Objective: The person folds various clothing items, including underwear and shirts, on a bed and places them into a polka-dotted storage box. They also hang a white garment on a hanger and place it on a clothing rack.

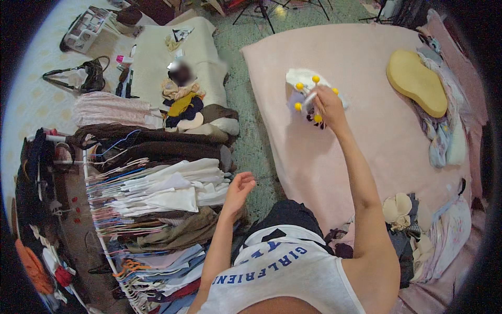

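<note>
My right hand (327,106) grips the white handle of a tool with several yellow balls (315,79) on its ends, possibly a massager or rack. It is over the pink-covered bed (376,157). A white cloth item (300,76) lies just beyond and partly under the tool. Small dark and pale pieces show below it, too blurred to name. My left hand (239,190) hangs with loosely curled fingers and holds nothing. Nearest to it are white garments (176,188) on hangers.
A white clothes rail (98,223) packed with garments runs along my left. Behind it lie a black handbag (92,76) and a heap of clothes (184,106). A yellow kidney-shaped cushion (417,82) and piled clothing (400,212) rest along the bed's right side.
</note>
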Demonstrator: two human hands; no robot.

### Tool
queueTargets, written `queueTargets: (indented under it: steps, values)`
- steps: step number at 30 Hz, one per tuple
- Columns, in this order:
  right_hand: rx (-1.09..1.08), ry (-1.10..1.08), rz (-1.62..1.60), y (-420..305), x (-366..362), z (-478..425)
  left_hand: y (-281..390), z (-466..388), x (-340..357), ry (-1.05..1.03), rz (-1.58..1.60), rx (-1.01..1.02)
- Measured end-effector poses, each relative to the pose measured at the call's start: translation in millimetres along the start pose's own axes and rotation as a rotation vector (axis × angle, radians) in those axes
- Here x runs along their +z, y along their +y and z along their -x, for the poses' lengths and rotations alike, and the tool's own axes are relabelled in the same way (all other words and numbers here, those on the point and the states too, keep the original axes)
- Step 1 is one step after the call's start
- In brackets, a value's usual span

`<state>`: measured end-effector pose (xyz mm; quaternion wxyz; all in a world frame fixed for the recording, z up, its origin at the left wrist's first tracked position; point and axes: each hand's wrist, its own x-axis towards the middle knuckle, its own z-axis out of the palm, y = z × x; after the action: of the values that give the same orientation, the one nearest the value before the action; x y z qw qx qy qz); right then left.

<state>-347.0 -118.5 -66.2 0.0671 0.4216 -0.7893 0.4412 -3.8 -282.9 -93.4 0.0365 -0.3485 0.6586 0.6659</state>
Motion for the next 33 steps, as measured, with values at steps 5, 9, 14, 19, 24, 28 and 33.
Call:
queueTargets:
  steps: [5,9,14,19,24,28,33]
  values:
    - [-0.045,-0.008,-0.388,-108.9,-31.6,-58.7,-7.4,18.6,-16.2,0.108,-0.268,0.157]
    - [-0.046,-0.157,-0.781,-200.3,-43.9,-61.5,-13.4,26.8,-26.3,0.165,-0.457,0.41]
    - [-0.184,-0.384,-0.932,-346.9,-51.4,-32.4,-44.8,15.3,-79.9,0.253,-0.149,0.567]
    - [-0.16,-0.567,-1.206,-457.0,-60.8,2.9,-59.7,62.2,-78.8,0.087,0.42,0.445]
    - [-0.118,-0.685,-1.301,-518.2,-49.4,26.9,-111.5,133.8,-22.1,-0.076,0.773,0.32]
    - [0.01,-0.875,-1.337,-499.4,-49.3,17.0,-146.5,183.4,-0.9,-0.146,0.789,0.285]
    - [0.09,-0.497,-1.192,-424.2,-12.5,14.8,-170.9,237.0,-41.2,-0.225,0.332,0.347]
